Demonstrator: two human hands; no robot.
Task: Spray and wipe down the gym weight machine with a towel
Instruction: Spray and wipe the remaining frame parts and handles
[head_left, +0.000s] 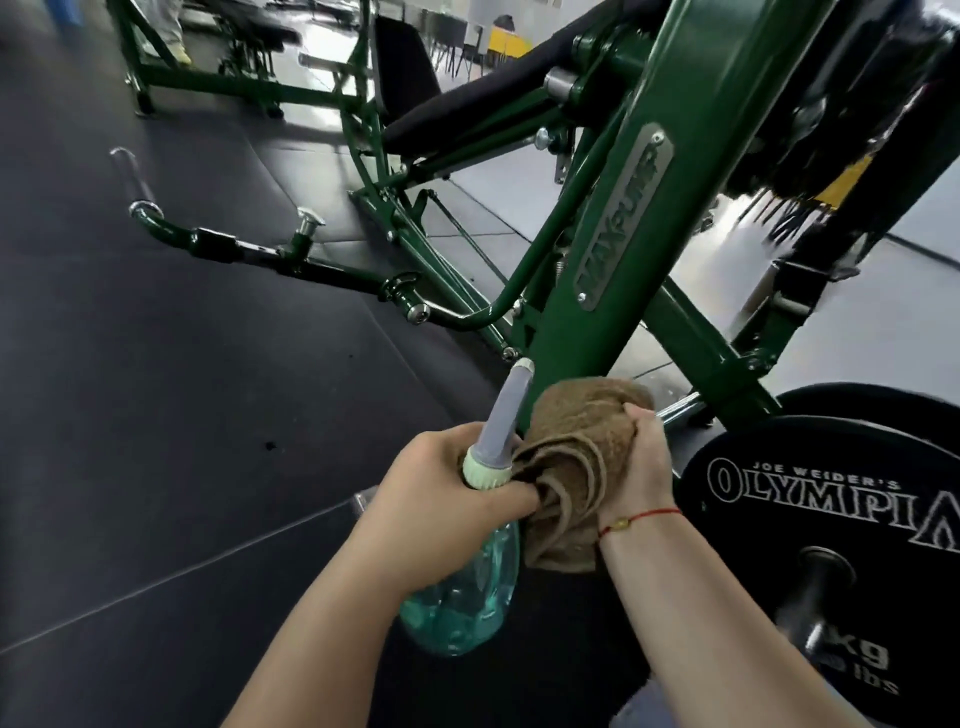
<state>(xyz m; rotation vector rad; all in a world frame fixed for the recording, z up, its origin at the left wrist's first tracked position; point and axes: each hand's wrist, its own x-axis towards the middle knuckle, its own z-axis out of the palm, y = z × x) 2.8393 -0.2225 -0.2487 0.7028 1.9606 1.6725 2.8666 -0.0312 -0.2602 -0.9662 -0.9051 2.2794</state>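
My left hand (441, 493) grips the neck of a teal see-through spray bottle (467, 597), whose grey nozzle (506, 410) points up toward the green frame of the weight machine (675, 156). Its fingers also touch the folded brown towel (576, 467). My right hand (644, 462), with a red string at the wrist, grips the towel from the right. The towel's upper end lies against the base of the green beam, just below the metal nameplate (623, 218).
A black Olympia weight plate (831, 493) sits on its chrome peg at the right, close to my right wrist. Green levers and chrome handles (291, 254) reach left over the dark rubber floor (156, 415). A black padded seat (467, 104) and another green machine (234, 78) stand behind.
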